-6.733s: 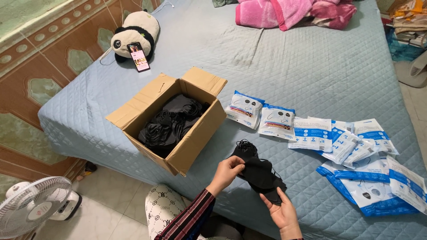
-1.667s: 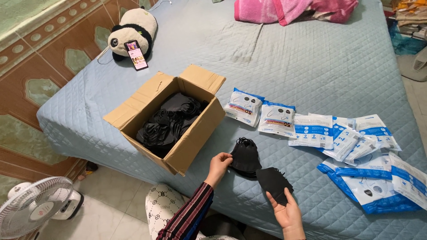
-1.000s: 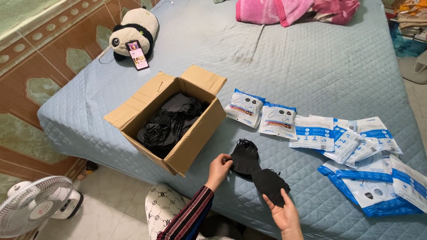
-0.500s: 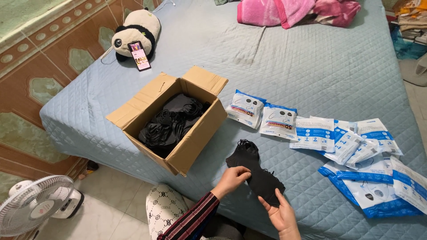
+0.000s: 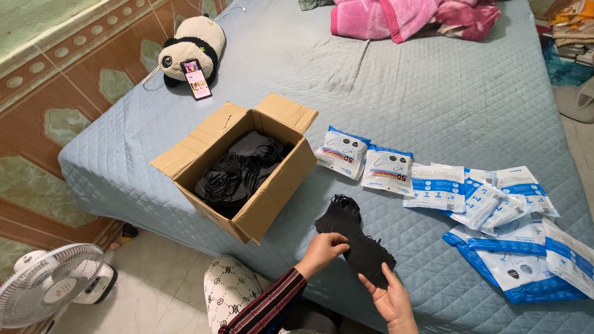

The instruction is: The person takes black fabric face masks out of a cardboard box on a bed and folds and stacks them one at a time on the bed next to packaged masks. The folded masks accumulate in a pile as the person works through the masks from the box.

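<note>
Your left hand [image 5: 322,248] pinches the near edge of the black face masks [image 5: 354,240], and your right hand [image 5: 391,298] cups their lower end with fingers curled under; the stack sits just above the blue quilted bed [image 5: 433,99], right of the cardboard box [image 5: 247,167]. That box, open and full of black masks, stands just left of your fingers; white-and-blue mask packets [image 5: 470,198] spread to its right. Behind the box the quilt lies bare up to a panda toy [image 5: 192,46] and propped phone [image 5: 197,78].

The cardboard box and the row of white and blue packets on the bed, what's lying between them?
In the head view, only bare blue quilt separates the cardboard box from the nearest packet. The black masks in both hands lie nearer the bed's edge, below that gap.
</note>
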